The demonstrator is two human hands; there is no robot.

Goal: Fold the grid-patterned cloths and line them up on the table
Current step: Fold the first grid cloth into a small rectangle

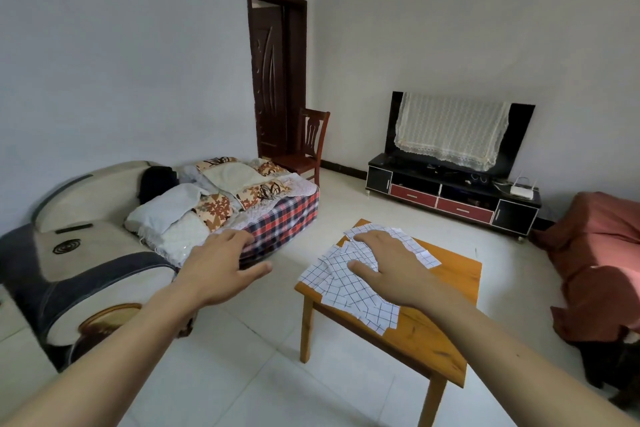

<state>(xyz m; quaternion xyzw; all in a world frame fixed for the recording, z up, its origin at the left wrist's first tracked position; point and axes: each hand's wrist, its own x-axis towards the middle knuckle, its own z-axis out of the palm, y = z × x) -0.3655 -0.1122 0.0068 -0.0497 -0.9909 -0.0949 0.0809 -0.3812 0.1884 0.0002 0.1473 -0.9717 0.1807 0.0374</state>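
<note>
Left hand [221,267], fingers extended and holding nothing, reaches forward above the floor beside the bench [450,291]. Right hand [391,265], fingers spread, hovers over or rests on unfolded grid-patterned cloths [349,291] heaped on the bench; contact cannot be told. Beyond stand a sofa [104,246] and TV cabinet [453,199].

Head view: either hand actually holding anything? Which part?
Nothing is held. The left hand is open in the air, off the table. The right hand is spread flat over the grid-patterned cloths, with no fingers curled round them.
</note>
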